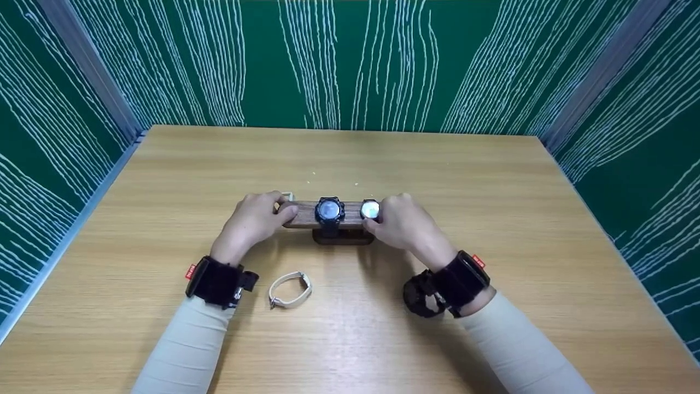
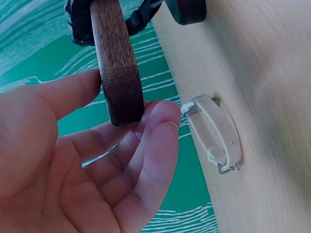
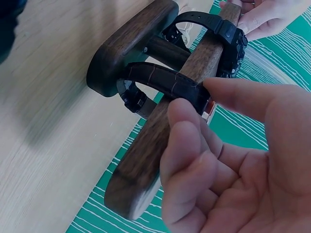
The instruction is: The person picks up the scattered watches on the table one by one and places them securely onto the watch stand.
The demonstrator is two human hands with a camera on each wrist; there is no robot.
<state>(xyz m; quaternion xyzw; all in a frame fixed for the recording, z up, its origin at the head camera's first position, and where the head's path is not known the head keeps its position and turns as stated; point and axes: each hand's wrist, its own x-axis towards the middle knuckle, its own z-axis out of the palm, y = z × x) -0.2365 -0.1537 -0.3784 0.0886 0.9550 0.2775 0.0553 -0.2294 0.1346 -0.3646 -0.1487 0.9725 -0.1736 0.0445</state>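
A dark wooden watch stand (image 1: 301,216), a T-shaped bar on a short post and base, stands mid-table. My left hand (image 1: 254,221) holds the bar's left end between thumb and fingers. At the bar's right, my right hand (image 1: 407,223) pinches a watch (image 1: 370,209) with a round, shining face; its dark leather strap (image 3: 163,80) loops around the bar in the right wrist view. Around the middle of the bar sits a chunky black watch (image 1: 329,209). A pale band with a buckle (image 2: 218,131) lies beyond the left fingertips.
A white looped wristwatch (image 1: 291,290) lies on the wooden table (image 1: 350,350) nearer me, between my forearms. Small pale specks (image 1: 314,174) dot the table behind the stand. Green walls with white lines (image 1: 350,65) enclose the back and sides.
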